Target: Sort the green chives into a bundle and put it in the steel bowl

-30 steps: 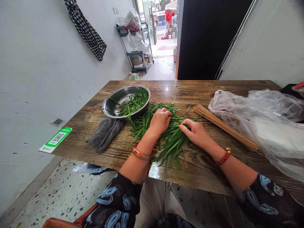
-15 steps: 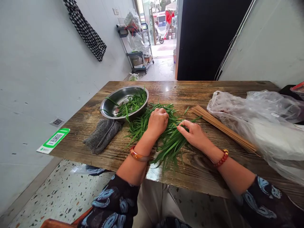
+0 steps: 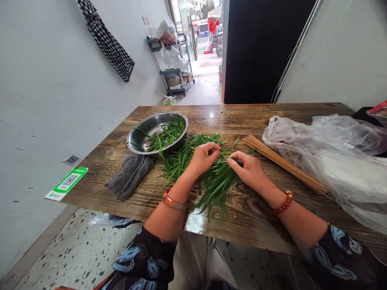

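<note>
Chives (image 3: 179, 159) lie mostly heaped on wooden table (image 3: 260, 215), fewer in steel bowl (image 3: 152, 127), so I judge much work is left. My right hand (image 3: 252, 171) grasps 1 bunch (image 3: 220, 187); left hand (image 3: 204, 160) pinches, on what I cannot tell.

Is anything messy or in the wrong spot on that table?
A little. One short green piece lies apart from the leaf pile, near the thin brown sticks, and a long blade crosses the metal bowl's rim, unlike the leaves heaped inside. Nothing looks broken.
</note>
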